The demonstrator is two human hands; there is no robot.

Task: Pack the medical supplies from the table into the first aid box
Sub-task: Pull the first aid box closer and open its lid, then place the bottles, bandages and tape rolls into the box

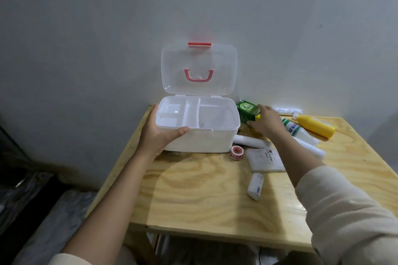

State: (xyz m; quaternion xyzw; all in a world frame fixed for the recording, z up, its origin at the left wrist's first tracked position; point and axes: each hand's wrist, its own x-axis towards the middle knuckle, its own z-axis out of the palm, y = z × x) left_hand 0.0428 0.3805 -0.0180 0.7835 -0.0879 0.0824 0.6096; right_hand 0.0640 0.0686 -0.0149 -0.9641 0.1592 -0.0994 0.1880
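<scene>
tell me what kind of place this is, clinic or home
Probably a home room, not a clinic, though that is a guess. A small plywood table is pushed against a bare grey wall, and a consumer-style plastic first aid box sits on it with loose supplies beside it. No medical furniture shows.

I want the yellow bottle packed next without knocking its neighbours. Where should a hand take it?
Grip the yellow plastic bottle around its broad body, coming from above. It lies flat on the wooden table, white cap toward the wall, with a white bottle close alongside, so a top-down pinch probably suits best.
</scene>
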